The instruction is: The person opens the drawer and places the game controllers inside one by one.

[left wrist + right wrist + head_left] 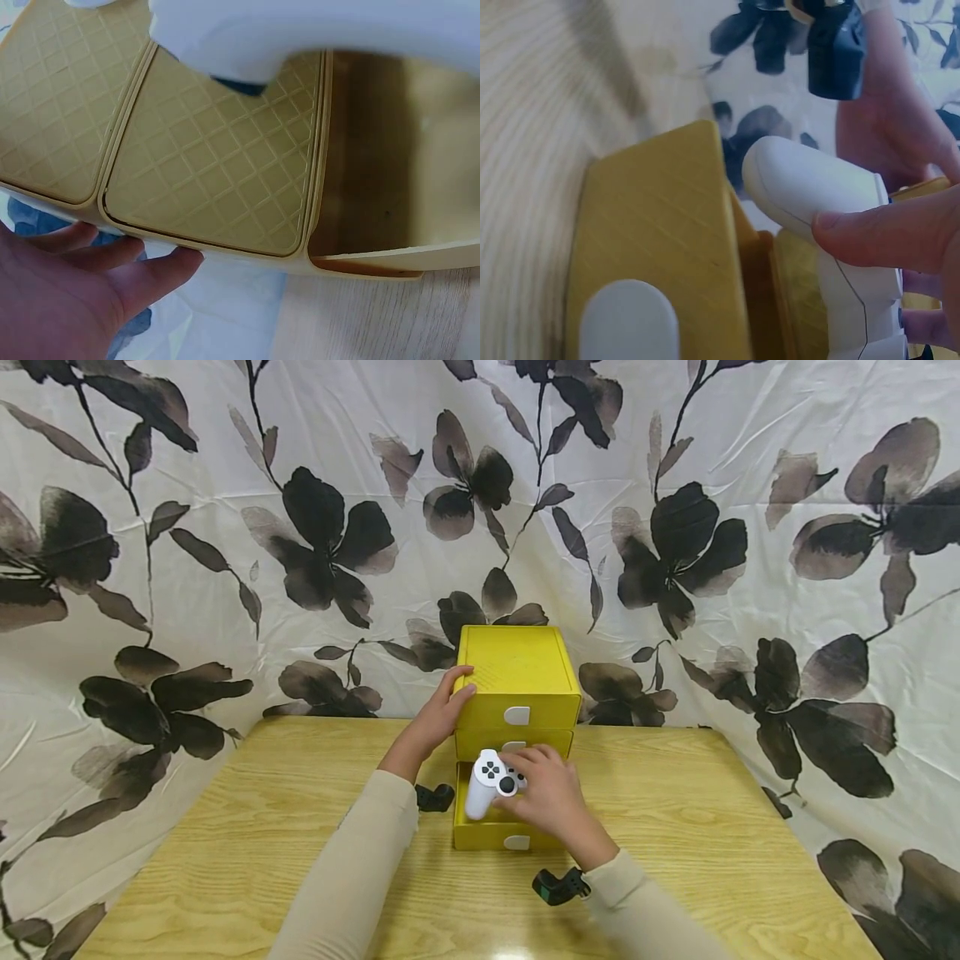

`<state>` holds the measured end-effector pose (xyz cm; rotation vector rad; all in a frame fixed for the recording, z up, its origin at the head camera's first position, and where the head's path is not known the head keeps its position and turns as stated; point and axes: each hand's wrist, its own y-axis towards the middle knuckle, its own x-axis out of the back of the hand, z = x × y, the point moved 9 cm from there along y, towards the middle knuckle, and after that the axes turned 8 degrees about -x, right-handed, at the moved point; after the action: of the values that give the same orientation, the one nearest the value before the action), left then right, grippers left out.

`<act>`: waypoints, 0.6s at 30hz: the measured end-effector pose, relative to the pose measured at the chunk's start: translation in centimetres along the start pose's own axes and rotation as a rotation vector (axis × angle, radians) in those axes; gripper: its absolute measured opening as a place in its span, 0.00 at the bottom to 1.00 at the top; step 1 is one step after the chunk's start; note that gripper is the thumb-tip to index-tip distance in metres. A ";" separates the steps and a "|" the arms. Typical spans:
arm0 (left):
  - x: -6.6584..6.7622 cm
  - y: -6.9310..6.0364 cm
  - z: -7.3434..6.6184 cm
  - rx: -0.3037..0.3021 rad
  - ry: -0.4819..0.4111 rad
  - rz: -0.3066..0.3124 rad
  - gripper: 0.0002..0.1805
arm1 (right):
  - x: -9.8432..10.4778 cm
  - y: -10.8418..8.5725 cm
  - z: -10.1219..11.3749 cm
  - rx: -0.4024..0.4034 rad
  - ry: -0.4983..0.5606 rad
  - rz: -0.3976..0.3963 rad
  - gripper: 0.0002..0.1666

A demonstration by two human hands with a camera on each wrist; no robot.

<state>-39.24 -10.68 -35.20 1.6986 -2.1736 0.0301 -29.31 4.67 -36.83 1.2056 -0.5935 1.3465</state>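
Note:
A yellow drawer unit (pixel 517 660) stands at the back of the table, its bottom drawer (pixel 487 837) pulled out. My left hand (pixel 435 718) rests against the unit's upper left side; in the left wrist view its fingertips touch the side wall. Over the pulled-out drawer, my right hand (pixel 551 789) grips a white game controller (pixel 480 793) by one side. The right wrist view shows the thumb on the controller's (pixel 810 176) white shell, beside the drawer front (pixel 656 225). Part of the drawer's inside is hidden by the controller and hand.
The wooden table (pixel 255 843) spreads to both sides of the unit. A floral cloth (pixel 525 527) hangs behind it. Black wrist cameras hang near each wrist, one (pixel 435 797) left of the drawer and one (pixel 561 887) in front of it.

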 end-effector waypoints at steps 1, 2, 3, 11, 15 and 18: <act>0.0 0.0 0.0 -0.001 0.001 0.000 0.26 | -0.2 0.0 0.1 0.001 0.010 -0.001 0.39; 0.0 0.0 0.0 -0.001 0.000 0.000 0.26 | -0.3 -0.1 0.1 0.001 0.022 -0.001 0.39; 0.0 0.0 0.0 -0.001 -0.002 0.000 0.26 | -0.5 -0.1 0.1 -0.001 0.032 0.000 0.38; -0.2 0.0 -0.1 -0.012 -0.019 0.004 0.25 | -2.0 -0.2 -0.4 -0.028 0.045 0.007 0.40; -0.1 0.0 -0.2 -0.016 -0.018 0.003 0.26 | -2.6 0.0 -0.8 -0.038 0.031 0.013 0.40; 0.0 -0.1 -0.2 -0.007 0.003 -0.003 0.25 | -3.1 0.1 -1.0 -0.049 0.018 0.037 0.40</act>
<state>-39.09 -10.61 -35.04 1.6967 -2.1672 0.0246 -30.37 4.28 -39.93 1.1470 -0.6355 1.3646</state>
